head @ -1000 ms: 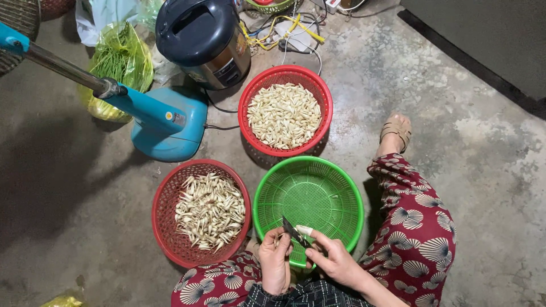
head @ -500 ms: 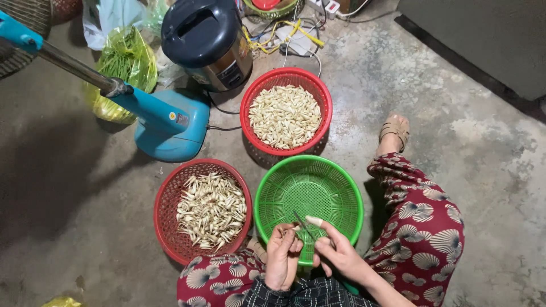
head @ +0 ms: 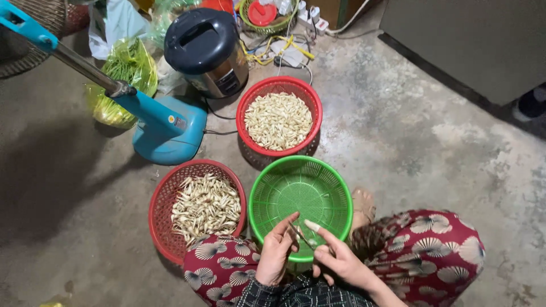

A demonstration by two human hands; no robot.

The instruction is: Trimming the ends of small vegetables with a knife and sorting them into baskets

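Bare concrete floor (head: 432, 148), stained and patchy, carries everything: three plastic baskets, a dark rice cooker (head: 206, 50), a blue fan base (head: 165, 129) with its metal pole running up to the left, a bag of greens (head: 122, 79) and a tangle of cables (head: 290, 48) near the wall.

The person sits low with knees in red patterned trousers (head: 424, 256) on either side of a green basket (head: 273, 199). Both hands meet over its near rim. The left hand (head: 276, 256) is curled, fingertips pinching something small that cannot be made out clearly. The right hand (head: 341, 258) is closed around a thin dark blade (head: 300, 236), most likely a small knife, its tip pointing toward the left hand's fingers.

The red basket at the left knee (head: 162, 210) holds a heap of pale pieces with darker ends, apparently the untrimmed stock; it is roughly half full. The red basket further off (head: 250, 108), just beside the cooker, holds cleaner, uniformly pale pieces that look finished, filling it to a similar level. The green basket is nearly bare, with only a scrap or two on its mesh.

Judging by the two heaps, the trimming seems about midway: a good pile is done, and a comparable pile waits by the left knee.
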